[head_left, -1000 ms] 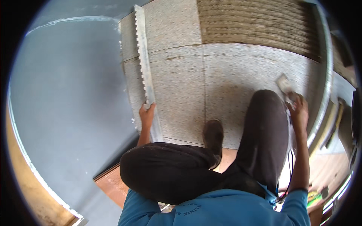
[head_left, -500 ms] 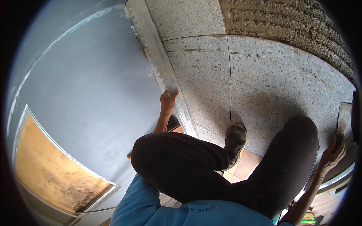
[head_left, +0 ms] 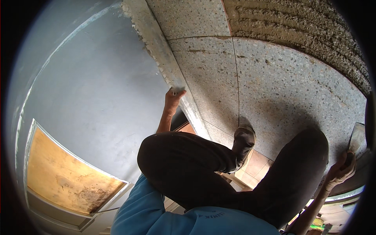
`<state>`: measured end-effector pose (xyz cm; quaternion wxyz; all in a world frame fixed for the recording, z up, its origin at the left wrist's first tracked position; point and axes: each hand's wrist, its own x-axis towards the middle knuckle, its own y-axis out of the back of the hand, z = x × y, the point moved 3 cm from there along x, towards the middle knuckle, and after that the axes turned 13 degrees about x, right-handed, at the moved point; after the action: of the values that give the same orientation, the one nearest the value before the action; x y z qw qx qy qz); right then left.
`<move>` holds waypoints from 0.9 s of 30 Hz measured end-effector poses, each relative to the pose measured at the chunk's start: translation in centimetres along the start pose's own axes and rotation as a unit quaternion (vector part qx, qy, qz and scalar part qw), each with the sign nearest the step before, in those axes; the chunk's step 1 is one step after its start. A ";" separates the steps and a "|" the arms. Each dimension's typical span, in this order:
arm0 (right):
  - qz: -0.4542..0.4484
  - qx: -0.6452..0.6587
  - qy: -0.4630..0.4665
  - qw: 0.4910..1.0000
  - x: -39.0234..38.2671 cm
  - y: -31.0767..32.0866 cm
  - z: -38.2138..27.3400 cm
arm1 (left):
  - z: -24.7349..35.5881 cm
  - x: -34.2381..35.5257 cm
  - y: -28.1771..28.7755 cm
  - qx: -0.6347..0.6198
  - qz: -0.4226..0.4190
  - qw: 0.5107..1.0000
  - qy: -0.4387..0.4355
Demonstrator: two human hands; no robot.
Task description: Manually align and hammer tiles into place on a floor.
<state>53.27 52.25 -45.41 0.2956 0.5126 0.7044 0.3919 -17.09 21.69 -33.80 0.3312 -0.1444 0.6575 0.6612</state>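
Observation:
My left hand (head_left: 171, 102) is at the long grey strip (head_left: 156, 51) between the wall and the floor tiles. Its fingers curl at the strip's face, and a small greyish patch between the fingertips is too blurred to name. Far to the right, my right hand (head_left: 341, 170) is wrapped around the dark handle of a trowel. The flat metal blade of the trowel (head_left: 357, 138) points away from me, over the speckled tiles (head_left: 290, 78). I cannot tell whether the blade touches them.
A bed of ridged wet mortar (head_left: 290, 23) lies beyond the tiles at the far right. The smooth grey wall (head_left: 98, 74) rises on the left, with a stained yellowish panel (head_left: 70, 172) in it. My shoe (head_left: 243, 143) stands at the tiles' near edge, beside smaller pinkish tiles (head_left: 256, 162).
The whole view has shifted slightly. My left hand's fingers have curled in at the strip. The right hand, still holding the trowel, sits a little lower and further left in the picture.

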 end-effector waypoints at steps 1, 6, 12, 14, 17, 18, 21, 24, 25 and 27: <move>-0.003 0.004 -0.003 1.000 0.0 -0.1 0.0 | 0.3 0.0 -0.3 0.002 -0.003 1.000 0.003; 0.012 0.032 -0.017 0.999 0.0 -0.1 -0.1 | 1.6 0.2 -1.3 0.032 0.050 0.998 -0.038; -0.005 0.011 0.015 1.000 0.5 0.0 -0.2 | 1.7 1.6 -0.5 0.107 0.082 0.989 -0.069; -0.010 0.002 0.026 1.000 0.6 0.0 -0.2 | 1.4 2.0 -0.3 0.129 0.077 0.986 -0.074; -0.010 0.008 0.048 0.999 0.8 0.0 -0.1 | 0.9 2.2 -0.2 0.140 0.063 0.986 -0.060; -0.011 0.000 0.048 0.999 0.8 0.0 0.0 | 0.9 2.2 -0.1 0.127 0.059 0.987 -0.073; -0.011 -0.010 0.052 0.999 0.9 -0.1 0.1 | 1.1 2.2 -0.4 0.122 0.057 0.989 -0.063; -0.011 -0.017 0.050 0.999 0.9 0.0 0.3 | 1.5 2.1 -0.6 0.124 0.078 0.987 -0.064; -0.013 -0.015 0.051 0.998 0.8 0.0 0.3 | 1.6 1.9 -0.5 0.130 0.091 0.985 -0.064; -0.014 -0.010 0.054 0.998 0.8 0.0 0.3 | 1.7 2.0 -0.4 0.134 0.080 0.985 -0.070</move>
<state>53.28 53.10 -45.54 0.2677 0.4781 0.7225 0.4216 -17.86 23.79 -35.19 0.3383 0.0008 0.7247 0.6003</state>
